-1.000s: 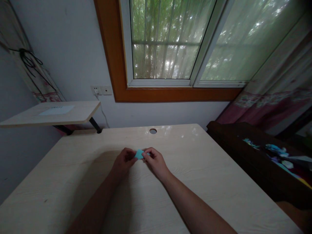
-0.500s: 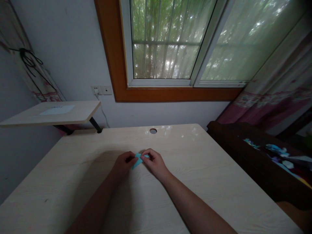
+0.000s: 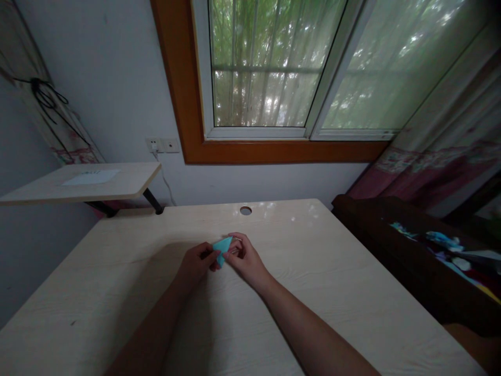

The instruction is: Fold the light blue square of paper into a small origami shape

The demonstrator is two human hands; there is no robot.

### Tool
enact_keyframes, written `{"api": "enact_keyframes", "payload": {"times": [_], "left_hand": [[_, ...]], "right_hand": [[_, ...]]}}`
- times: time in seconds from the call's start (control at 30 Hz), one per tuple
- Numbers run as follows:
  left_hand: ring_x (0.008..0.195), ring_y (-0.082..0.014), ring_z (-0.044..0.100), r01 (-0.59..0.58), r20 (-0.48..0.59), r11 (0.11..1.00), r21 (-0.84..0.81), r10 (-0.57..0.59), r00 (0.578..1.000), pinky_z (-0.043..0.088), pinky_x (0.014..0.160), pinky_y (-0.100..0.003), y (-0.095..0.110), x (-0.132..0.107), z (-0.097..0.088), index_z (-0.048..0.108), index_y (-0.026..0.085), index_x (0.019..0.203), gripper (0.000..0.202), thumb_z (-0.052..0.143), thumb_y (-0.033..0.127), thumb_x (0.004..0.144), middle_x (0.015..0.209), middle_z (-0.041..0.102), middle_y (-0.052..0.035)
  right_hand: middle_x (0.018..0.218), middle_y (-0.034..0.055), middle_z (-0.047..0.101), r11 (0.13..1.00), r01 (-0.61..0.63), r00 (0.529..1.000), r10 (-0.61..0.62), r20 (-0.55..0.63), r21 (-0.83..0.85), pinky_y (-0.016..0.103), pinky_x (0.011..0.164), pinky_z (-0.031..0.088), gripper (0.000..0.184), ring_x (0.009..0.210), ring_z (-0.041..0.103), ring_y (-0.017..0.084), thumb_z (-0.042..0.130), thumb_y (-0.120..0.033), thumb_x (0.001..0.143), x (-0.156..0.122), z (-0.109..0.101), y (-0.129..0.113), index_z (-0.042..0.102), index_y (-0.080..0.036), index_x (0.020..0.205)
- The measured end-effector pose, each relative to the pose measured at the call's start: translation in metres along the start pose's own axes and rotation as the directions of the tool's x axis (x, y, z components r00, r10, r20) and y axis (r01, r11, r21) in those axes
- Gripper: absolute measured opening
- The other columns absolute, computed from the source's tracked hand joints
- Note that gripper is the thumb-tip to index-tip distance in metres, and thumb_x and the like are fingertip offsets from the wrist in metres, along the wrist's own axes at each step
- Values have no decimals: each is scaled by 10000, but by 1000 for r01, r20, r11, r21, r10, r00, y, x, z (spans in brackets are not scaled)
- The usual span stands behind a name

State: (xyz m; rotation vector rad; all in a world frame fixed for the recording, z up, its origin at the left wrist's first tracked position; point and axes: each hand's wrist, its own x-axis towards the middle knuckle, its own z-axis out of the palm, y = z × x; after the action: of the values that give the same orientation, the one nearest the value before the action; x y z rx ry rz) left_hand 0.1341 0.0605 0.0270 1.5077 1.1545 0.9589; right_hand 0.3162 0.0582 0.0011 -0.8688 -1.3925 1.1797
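Observation:
A small piece of folded turquoise paper (image 3: 223,245) is between my two hands, just above or on the pale wooden desk (image 3: 313,292). It shows as a triangle with one corner pointing down toward me. My left hand (image 3: 198,261) pinches its left side, thumb in front and fingers partly behind. On the right edge, my right hand (image 3: 245,256) has its thumb near the lower part, with the index finger stretched up by the top right corner. Whether the right thumb presses on the paper is hard to make out.
A raised shelf (image 3: 136,177) with a paper sheet (image 3: 92,177) stands at the desk's back left. A round cable hole (image 3: 246,210) lies near the back edge. Beyond are a wall socket (image 3: 162,145) and a window (image 3: 270,68). Dark furniture (image 3: 376,235) borders the right.
The turquoise paper has turned, so its flat triangular face now shows more. My right index finger has lifted and opened away from the thumb. My left hand stays in place.

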Motion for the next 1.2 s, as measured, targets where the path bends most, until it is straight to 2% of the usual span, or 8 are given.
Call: {"api": "enact_keyframes", "payload": {"times": [0.23, 0.43, 0.63, 0.87, 1.0, 1.2], "left_hand": [[564, -135, 619, -34, 75, 999, 6, 33, 997, 490, 577, -248, 0, 0, 0, 591, 153, 744, 255, 633, 391, 824, 662, 702, -42], [639, -146, 632, -117, -5, 992, -56, 117, 993, 477, 580, -247, -5, 2, 0, 574, 154, 1033, 302, 651, 350, 817, 722, 681, -21], [607, -137, 623, -102, 19, 994, -45, 102, 995, 463, 564, -241, -9, 3, 0, 573, 154, 969, 258, 656, 347, 819, 677, 681, -12], [597, -157, 654, -55, 85, 993, -107, 64, 994, 496, 567, -263, -6, 0, 2, 553, 155, 906, 254, 657, 368, 817, 684, 708, -34], [615, -170, 666, -41, 54, 989, -139, 49, 997, 520, 595, -289, -3, -1, 2, 564, 152, 888, 271, 584, 421, 861, 692, 707, -45], [566, -136, 611, -65, 36, 998, -8, 66, 997, 472, 568, -246, -4, -1, 0, 604, 150, 813, 275, 568, 418, 863, 642, 679, -29]], "right_hand": [[886, 18, 609, 999, 24, 1000, -23, -17, 37, 303, 719, 487, 483, 804, 607, 164, 690, -299, 816, 0, -2, 0, 466, -252, 1241], [881, 18, 604, 999, 2, 1000, -2, -12, 37, 310, 747, 486, 447, 799, 601, 161, 662, -291, 824, 1, -2, 0, 482, -239, 1230], [878, 18, 597, 1000, 3, 1000, -3, -13, -7, 293, 707, 479, 457, 799, 598, 163, 655, -287, 824, -1, -1, -2, 480, -236, 1243], [759, -34, 558, 999, -19, 1000, 19, 7, -40, 240, 592, 415, 508, 638, 511, 119, 682, -260, 794, -1, 1, -6, 474, -242, 1257], [731, -46, 545, 999, -34, 999, 34, -3, 13, 234, 576, 399, 523, 620, 502, 117, 689, -265, 782, 0, 0, -4, 470, -240, 1256], [727, -52, 535, 998, -55, 998, 55, 7, 32, 231, 569, 394, 549, 604, 491, 113, 696, -253, 766, 0, 0, -3, 465, -254, 1264]]}}
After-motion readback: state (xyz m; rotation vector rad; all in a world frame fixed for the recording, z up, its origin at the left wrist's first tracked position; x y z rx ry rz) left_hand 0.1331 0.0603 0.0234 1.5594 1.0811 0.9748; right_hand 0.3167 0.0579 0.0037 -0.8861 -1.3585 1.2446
